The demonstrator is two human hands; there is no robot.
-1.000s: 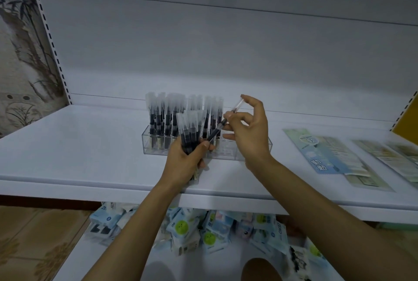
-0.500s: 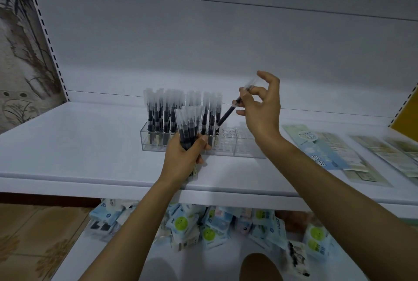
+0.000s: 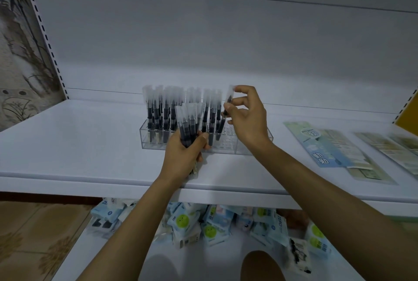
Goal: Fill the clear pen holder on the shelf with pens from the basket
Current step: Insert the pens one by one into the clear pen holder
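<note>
Right hand [image 3: 247, 120] pinches one pen [image 3: 229, 98]; left hand [image 3: 181, 159] grips a bundle [image 3: 188, 122].

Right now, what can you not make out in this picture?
Head view:
- Basket: outside the frame.
- Pen bundle bottoms: covered by the left hand.
- Single pen tip, in the right hand: seated or not, unclear through the clear pen holder.
- Rightmost leaflets: blurred, cut by edge.

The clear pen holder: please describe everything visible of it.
The clear rectangular plastic pen holder lies flat on the white shelf. Its top is a grid of small holes. Black pens with frosted caps stand upright in the left part; the right holes are empty. The right hand holds one such pen, tilted, tip at the free holes. The left hand, gripping a pen bundle, hides part of its front.
</note>
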